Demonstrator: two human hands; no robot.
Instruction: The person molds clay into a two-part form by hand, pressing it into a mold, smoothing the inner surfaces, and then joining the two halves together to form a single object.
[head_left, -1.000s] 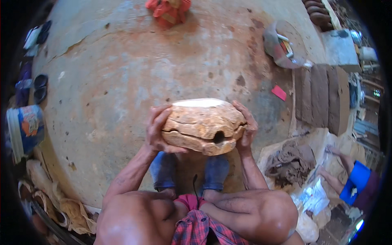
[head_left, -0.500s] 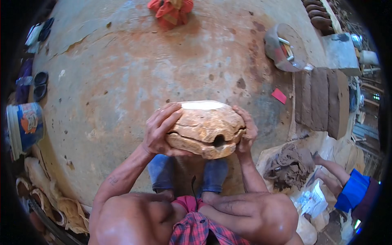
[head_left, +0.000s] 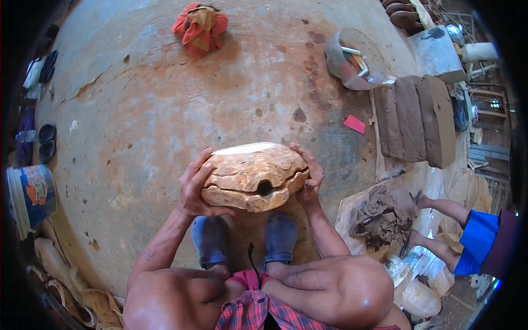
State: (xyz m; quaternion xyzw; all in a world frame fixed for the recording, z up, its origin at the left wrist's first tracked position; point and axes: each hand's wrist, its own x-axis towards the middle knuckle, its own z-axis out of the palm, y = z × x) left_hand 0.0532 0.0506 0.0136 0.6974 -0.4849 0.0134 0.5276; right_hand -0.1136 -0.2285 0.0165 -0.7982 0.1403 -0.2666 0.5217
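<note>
Between my two hands, above my feet, is a chunky tan two-part mould (head_left: 250, 168). A dark, uneven seam runs across its near side, and a round hole opens on that seam. Its top shows a pale, smooth patch. My left hand (head_left: 192, 190) grips the left end, thumb underneath and fingers up the side. My right hand (head_left: 311, 175) clasps the right end, fingers reaching over the upper edge. The mould's underside and its inside are hidden.
A pile of grey-brown clay (head_left: 382, 217) lies on a sheet at right, near another person's legs (head_left: 440, 242). Beyond it are stacked clay slabs (head_left: 410, 121) and a clear tub (head_left: 357, 60). A red cloth bundle (head_left: 199, 30) sits ahead; a blue bucket (head_left: 33, 195) stands left.
The view has turned, so the floor and its objects sit differently. My hands have shifted the mould slightly left relative to my feet, and both still hold it.
</note>
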